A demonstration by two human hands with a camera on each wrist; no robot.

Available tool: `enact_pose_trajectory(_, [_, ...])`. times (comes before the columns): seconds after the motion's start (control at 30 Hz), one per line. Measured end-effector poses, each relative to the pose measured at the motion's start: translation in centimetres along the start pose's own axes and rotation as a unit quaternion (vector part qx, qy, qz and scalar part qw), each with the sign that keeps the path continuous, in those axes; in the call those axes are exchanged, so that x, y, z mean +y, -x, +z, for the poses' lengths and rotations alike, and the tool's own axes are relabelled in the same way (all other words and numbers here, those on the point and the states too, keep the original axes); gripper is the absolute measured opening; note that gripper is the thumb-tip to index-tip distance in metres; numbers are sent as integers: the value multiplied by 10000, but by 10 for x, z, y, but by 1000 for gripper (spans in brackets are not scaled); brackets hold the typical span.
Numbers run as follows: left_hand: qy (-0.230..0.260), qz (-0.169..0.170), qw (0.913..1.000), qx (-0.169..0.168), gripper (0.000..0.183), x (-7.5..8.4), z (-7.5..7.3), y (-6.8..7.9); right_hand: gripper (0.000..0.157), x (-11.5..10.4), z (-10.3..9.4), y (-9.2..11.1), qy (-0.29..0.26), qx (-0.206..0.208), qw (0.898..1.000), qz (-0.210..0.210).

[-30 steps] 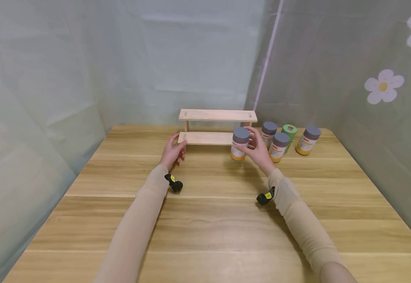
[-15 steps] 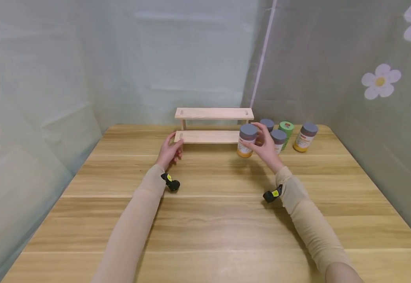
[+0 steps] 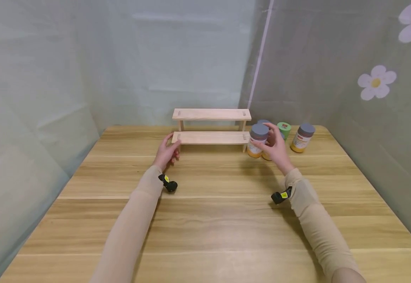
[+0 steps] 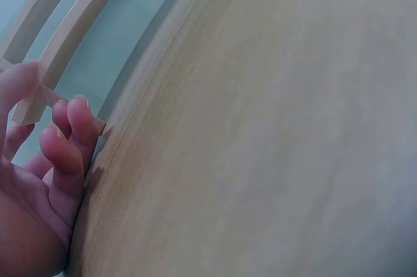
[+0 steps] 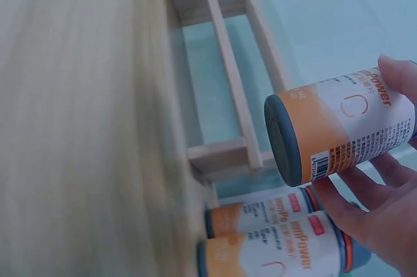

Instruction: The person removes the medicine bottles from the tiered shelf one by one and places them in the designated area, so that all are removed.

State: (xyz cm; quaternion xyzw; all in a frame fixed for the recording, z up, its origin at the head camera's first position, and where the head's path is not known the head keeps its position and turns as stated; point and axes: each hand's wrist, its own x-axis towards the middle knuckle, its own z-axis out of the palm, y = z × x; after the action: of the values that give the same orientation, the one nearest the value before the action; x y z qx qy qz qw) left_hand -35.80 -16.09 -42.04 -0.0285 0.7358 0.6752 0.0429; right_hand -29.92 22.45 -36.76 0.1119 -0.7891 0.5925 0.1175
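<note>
My left hand grips the left end of the lower board of a two-tier wooden shelf rack. In the left wrist view its thumb lies against the board. With my right hand I hold a supplement bottle that has a grey lid, a white label and an orange lower part. It is near the rack's right end, and the right wrist view shows the bottle raised, its base apart from the table. Two similar bottles stand partly hidden behind it; the nearer bottle shows its label in that view.
A green canister stands behind the right hand, partly covered. Farther right is another grey-lidded bottle. The wooden table ends at a hanging cloth at the back and sides.
My right hand has carried the bottle rightward, from in front of the lower board to past the rack's right end. The left hand keeps its grip on the rack.
</note>
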Motion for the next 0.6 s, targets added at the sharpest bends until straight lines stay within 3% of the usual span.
enact_pose_trajectory(0.07, [-58, 51, 10000, 28, 65, -5, 0, -3, 69, -1, -4, -1, -9, 58, 10000, 13])
enact_pose_trajectory(0.27, [-161, -58, 9998, 51, 64, 7, 0, 4, 67, -9, -16, -4, 22, 343, 9994, 46])
enact_pose_trajectory(0.43, [-231, -42, 9997, 97, 63, -2, -3, -3, 66, -11, -23, -5, -90, 525, 9985, -141])
enact_pose_trajectory(0.6, [-122, -140, 9998, -3, 63, 13, 0, 10, 67, -17, -33, -4, 70, 626, 9978, -195])
